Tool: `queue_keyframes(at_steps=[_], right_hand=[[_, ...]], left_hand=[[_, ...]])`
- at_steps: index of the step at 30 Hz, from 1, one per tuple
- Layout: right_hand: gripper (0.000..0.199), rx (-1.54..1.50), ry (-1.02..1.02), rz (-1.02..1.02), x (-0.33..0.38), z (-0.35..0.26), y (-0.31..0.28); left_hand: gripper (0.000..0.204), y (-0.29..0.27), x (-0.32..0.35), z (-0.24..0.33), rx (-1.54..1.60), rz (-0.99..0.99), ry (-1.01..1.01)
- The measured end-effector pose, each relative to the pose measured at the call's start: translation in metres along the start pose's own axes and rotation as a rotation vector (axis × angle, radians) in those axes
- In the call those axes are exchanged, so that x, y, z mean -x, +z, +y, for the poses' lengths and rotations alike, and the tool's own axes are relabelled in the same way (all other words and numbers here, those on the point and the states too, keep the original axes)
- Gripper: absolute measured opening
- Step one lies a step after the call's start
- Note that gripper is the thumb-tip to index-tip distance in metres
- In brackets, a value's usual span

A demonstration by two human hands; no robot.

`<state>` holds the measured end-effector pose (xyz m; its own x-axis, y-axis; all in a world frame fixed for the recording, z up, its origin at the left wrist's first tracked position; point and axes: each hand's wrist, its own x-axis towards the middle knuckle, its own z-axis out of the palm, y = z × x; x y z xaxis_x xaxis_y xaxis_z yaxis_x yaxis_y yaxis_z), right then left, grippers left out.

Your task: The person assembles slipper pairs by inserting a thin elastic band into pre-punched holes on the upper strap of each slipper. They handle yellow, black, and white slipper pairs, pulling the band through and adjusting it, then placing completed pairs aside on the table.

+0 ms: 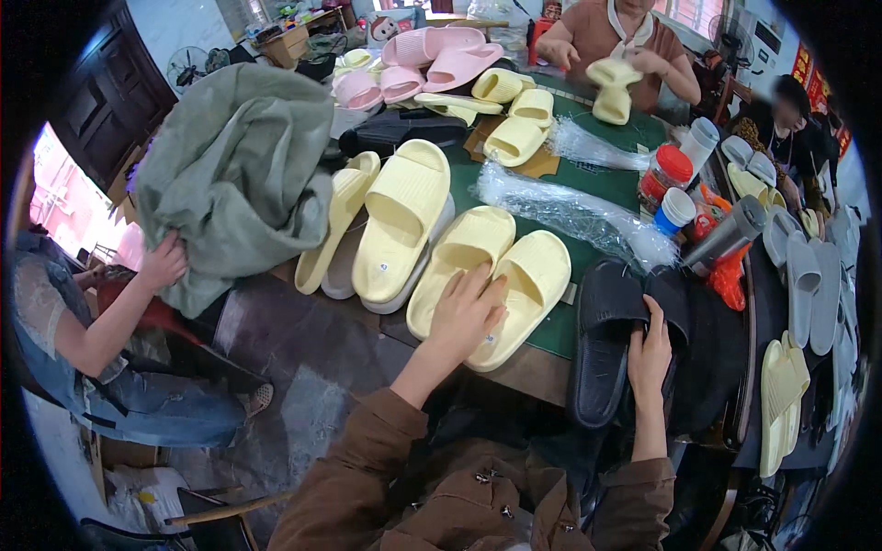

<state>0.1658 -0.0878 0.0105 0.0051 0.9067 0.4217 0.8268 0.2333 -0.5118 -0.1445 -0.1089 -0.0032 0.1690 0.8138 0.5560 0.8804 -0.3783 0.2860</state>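
Observation:
My left hand (pixel 467 314) lies over the inner edges of a pair of pale yellow slide slippers (pixel 544 264), its fingers stretched out and touching them. The pair stands side by side, soles down, at the table's near edge. To the right, my right hand (pixel 650 354) grips a pair of black slippers (pixel 602 344) where their inner sides meet. The black pair is tilted at the table edge. Left of my left hand stand more yellow slippers (pixel 404 216), upright beside grey ones.
A green-topped table (pixel 551 197) carries pink slippers (pixel 427 46), clear plastic bags (pixel 570 207), a red-lidded jar (pixel 669 170) and a grey flask (pixel 730 230). At left, a person holds a large green sack (pixel 234 184). Across the table, another handles a yellow slipper (pixel 613 90). Slippers line the right.

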Motion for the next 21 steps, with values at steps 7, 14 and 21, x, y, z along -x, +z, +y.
queue_keyframes(at_steps=[7,14,21], right_hand=[[0.051,-0.011,-0.039,0.005,0.001,0.0,0.002],[0.053,-0.011,-0.012,-0.008,0.002,0.001,0.003],[0.046,-0.027,0.073,-0.058,0.0,-0.005,-0.001]], left_hand=[[0.036,0.006,0.002,0.014,-0.097,0.064,-0.135],[0.033,-0.002,0.012,-0.01,-0.111,0.084,-0.137],[0.03,-0.025,0.013,-0.059,-0.124,0.085,-0.107]])
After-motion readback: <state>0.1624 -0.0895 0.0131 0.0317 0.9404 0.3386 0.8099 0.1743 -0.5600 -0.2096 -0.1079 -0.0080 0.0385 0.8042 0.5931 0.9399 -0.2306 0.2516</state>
